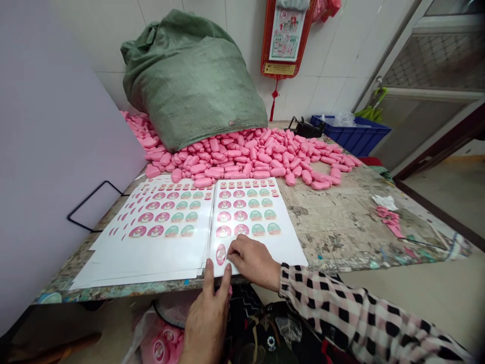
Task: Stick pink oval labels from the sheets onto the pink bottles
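White sticker sheets (261, 237) printed with pink and green oval stickers lie at the table's near edge, a second stack (151, 247) to their left. My right hand (252, 260) rests on the right sheet, fingers curled and pinching at a pink oval sticker (221, 254) near the bottom corner. My left hand (208, 313) comes up from below the table edge, its fingers stretched flat against the sheet's lower edge. A pink object shows just under the left fingers, mostly hidden.
A heap of pink oblong plastic pieces (250, 156) spreads across the back of the worn table (341, 227), spilling from a green woven sack (189, 76). A blue crate (352, 134) stands at back right. Pink scraps (390, 220) lie at right. A white board (45, 151) stands at left.
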A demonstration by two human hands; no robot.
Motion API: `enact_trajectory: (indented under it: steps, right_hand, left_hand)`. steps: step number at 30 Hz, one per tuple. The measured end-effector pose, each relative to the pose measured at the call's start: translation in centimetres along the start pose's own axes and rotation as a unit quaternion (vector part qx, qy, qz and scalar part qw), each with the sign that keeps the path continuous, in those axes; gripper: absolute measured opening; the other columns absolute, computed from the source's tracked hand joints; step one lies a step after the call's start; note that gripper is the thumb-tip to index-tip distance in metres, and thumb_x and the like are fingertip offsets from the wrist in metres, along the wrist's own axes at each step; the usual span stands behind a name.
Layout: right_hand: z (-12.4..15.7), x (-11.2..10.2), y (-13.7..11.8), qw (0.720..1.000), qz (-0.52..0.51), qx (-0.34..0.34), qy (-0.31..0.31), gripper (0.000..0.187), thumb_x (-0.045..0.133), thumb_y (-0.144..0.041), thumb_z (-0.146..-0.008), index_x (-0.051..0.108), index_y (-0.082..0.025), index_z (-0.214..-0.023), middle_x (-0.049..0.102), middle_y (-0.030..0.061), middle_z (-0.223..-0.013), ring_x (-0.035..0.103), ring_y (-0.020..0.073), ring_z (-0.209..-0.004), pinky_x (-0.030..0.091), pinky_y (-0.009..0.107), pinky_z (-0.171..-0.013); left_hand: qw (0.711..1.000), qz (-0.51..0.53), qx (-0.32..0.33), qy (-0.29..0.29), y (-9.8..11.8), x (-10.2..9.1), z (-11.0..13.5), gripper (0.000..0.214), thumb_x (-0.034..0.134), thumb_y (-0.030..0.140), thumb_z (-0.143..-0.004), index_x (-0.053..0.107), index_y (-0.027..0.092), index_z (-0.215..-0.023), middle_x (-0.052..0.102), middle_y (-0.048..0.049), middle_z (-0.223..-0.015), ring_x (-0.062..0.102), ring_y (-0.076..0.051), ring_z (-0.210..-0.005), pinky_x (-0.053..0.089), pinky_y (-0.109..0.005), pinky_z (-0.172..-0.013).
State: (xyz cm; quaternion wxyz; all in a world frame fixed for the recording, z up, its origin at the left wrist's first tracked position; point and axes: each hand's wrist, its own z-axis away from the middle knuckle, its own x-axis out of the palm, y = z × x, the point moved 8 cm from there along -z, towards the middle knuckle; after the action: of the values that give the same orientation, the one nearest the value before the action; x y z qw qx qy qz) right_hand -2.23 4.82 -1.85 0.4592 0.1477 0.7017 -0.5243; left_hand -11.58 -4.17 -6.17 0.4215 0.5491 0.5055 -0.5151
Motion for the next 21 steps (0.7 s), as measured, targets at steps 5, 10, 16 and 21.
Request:
enact_trajectory:
  steps: [5,10,16,21]
  right_hand:
    - [0.11,-0.15,-0.1,1.0,0.0,-0.004,0.007,0.014,0.048,-0.027,-0.086,0.059,-0.02,-0.082,0.054,-0.0003,-0.084,0.052,0.0108,-0.078,0.032,0.022,-0.065]
    - [0.13,-0.17,-0.17,1.0,0.008,0.0,0.005,0.014,0.048,-0.028,-0.086,0.06,-0.021,-0.083,0.055,0.0001,-0.086,0.052,0.0113,-0.078,0.033,0.022,-0.065]
    - [0.14,-0.23,-0.17,1.0,0.007,-0.006,0.013,0.012,0.049,-0.027,-0.085,0.06,-0.021,-0.083,0.055,-0.0001,-0.085,0.052,0.011,-0.079,0.033,0.022,-0.066]
    - [0.11,-0.04,-0.04,1.0,0.009,-0.005,0.01,0.014,0.048,-0.028,-0.086,0.06,-0.021,-0.084,0.055,-0.0001,-0.085,0.052,0.0108,-0.078,0.033,0.022,-0.066]
  left_hand:
    - [1.0,-0.004,-0.014,0.003,-0.05,-0.3,-0.09,0.044,0.041,0.022,-0.089,0.043,0.031,-0.132,0.029,-0.019,-0.144,0.065,-0.014,-0.067,0.054,-0.027,-0.058]
    - [1.0,0.005,-0.016,0.006,-0.09,-0.14,-0.16,0.044,0.041,0.022,-0.089,0.044,0.032,-0.131,0.029,-0.0193,-0.144,0.065,-0.014,-0.066,0.054,-0.028,-0.056]
    - [1.0,-0.009,-0.012,0.011,-0.12,-0.07,-0.27,0.043,0.039,0.021,-0.089,0.045,0.032,-0.131,0.031,-0.0193,-0.143,0.065,-0.014,-0.064,0.053,-0.028,-0.056]
    - [1.0,-0.016,0.0,0.012,0.04,-0.12,-0.24,0.044,0.041,0.022,-0.089,0.043,0.031,-0.132,0.031,-0.0204,-0.143,0.065,-0.013,-0.063,0.052,-0.026,-0.054]
